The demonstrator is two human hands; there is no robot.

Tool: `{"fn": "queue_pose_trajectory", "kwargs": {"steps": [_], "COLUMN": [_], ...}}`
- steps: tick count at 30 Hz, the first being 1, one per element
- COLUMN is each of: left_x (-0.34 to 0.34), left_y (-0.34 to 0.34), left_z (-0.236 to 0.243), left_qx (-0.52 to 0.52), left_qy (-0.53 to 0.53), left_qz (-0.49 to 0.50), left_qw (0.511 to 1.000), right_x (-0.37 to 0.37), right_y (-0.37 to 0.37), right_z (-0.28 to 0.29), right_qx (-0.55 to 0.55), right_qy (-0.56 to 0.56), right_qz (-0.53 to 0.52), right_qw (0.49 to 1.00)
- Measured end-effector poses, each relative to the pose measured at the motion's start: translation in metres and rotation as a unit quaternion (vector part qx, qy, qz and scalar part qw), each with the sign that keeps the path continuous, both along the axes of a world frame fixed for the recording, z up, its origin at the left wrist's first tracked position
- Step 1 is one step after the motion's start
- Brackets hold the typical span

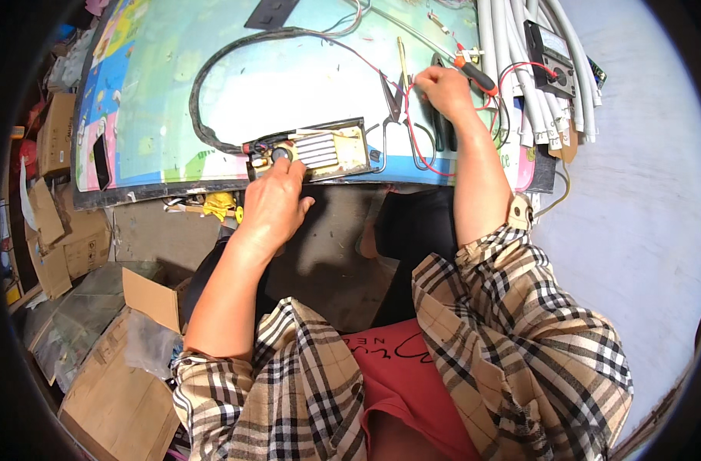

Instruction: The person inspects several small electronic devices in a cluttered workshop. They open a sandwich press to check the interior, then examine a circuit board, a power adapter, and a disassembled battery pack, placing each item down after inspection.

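My left hand (277, 196) reaches over the near edge of the table, its fingertips resting on an opened electronic device (350, 150) beside a round dark part. Its thumb stands apart from the other fingers. The device is a shallow dark casing with a pale, ribbed metal block inside, and a thick black cable (197, 100) curves away from its left end. Farther right, my right hand (446, 91) is closed in a pinch at a thin red wire (410, 123). Scissors (393, 104) lie just left of its fingertips. Dark-handled pliers (440, 131) are partly hidden beneath that hand.
An orange-and-black screwdriver (476, 73) lies right of my right hand. Beyond it are an analog multimeter (550, 58) and a bundle of white tubes (519, 77). A phone (101, 161) rests at the table's left edge. Cardboard boxes (58, 134) stand on the floor at left.
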State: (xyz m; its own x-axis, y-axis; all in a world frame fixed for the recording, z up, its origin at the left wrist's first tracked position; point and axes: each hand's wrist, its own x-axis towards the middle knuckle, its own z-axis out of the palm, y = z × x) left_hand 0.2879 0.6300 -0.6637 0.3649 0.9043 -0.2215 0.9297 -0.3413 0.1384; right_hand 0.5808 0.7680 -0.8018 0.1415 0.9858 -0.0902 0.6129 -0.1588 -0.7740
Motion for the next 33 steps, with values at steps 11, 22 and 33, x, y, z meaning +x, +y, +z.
{"fn": "queue_pose_trajectory", "kwargs": {"steps": [11, 22, 33], "left_x": [-0.004, -0.003, -0.032], "left_y": [0.014, 0.011, 0.029], "left_z": [-0.017, -0.011, 0.027], "left_qx": [0.08, 0.038, -0.015], "left_qy": [0.06, 0.005, 0.004], "left_qz": [-0.061, -0.028, 0.152], "left_qw": [0.993, 0.999, 0.988], "right_x": [-0.047, -0.047, -0.028], "right_y": [0.002, 0.003, 0.012], "right_z": [0.018, 0.059, 0.045], "right_qx": [-0.008, 0.303, 0.093], "right_qy": [-0.167, 0.087, 0.315], "right_qz": [0.074, -0.075, -0.097], "right_qw": [0.983, 0.946, 0.939]}}
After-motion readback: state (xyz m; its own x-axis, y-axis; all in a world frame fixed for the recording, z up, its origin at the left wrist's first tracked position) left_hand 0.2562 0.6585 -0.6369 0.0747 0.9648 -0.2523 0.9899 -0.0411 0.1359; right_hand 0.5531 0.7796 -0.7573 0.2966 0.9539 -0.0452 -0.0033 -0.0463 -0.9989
